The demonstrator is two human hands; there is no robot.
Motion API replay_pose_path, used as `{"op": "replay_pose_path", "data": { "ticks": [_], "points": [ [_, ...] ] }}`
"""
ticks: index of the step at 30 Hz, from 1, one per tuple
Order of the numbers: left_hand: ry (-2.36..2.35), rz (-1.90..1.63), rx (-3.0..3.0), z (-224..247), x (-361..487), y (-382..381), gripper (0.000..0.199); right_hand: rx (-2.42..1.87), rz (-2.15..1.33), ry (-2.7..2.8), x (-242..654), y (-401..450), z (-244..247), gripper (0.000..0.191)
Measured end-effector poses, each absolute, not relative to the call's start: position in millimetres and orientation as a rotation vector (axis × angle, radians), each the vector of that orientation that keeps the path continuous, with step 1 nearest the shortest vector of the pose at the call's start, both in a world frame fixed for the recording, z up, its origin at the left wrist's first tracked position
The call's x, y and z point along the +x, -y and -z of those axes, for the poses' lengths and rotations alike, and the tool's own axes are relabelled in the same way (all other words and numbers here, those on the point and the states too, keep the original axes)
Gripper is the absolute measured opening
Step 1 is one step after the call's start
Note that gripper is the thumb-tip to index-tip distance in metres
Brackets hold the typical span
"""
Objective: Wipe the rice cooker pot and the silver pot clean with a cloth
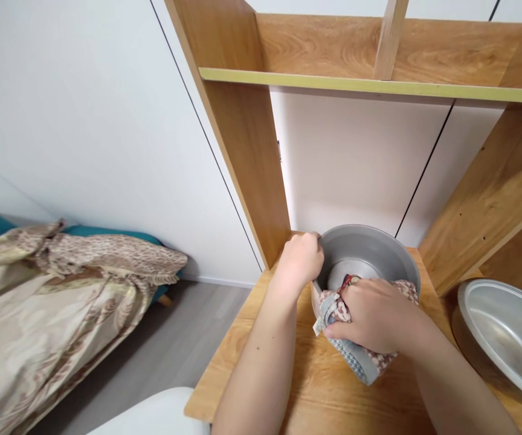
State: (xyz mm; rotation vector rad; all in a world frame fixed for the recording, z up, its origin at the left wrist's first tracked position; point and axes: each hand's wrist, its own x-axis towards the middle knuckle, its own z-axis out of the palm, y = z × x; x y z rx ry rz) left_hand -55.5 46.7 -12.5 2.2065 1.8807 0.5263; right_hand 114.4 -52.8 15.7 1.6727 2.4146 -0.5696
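Observation:
A round grey metal pot (374,248) stands on the wooden desk, its inside facing up toward me. My left hand (302,257) is closed over the pot's left rim. My right hand (372,314) grips a patterned cloth (356,356) with checked and reddish-brown parts, at the near rim. Part of that cloth hangs outside the pot, and some lies over the right side of the rim. A small red and dark bit shows by my right fingers, too little to name.
To the right sits a wide metal basin (510,338). A wooden shelf (333,78) with a yellow-green edge spans above the desk (243,344). At the left is a sofa with a patterned cover (84,308); a white rounded seat (156,414) shows at the bottom.

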Motion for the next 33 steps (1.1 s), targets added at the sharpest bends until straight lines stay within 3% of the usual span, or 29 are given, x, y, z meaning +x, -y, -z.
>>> {"op": "replay_pose_path", "data": {
  "ticks": [15, 24, 33],
  "points": [
    [-1.845, -0.534, 2.223, 13.6, -57.7, -53.6, 0.046, 1.27, 0.835, -2.138, 132.8, 14.1, -39.8, 0.053],
    [-1.703, -0.714, 2.119, 20.5, -57.3, -62.7, 0.044, 1.203, 0.683, -2.329, 105.0, 28.6, -31.6, 0.048],
    [-1.83, -0.546, 2.227, 11.9, -46.9, -44.1, 0.046, 1.195, 0.737, -2.306, 108.8, 25.7, -31.9, 0.053]
  ]
}}
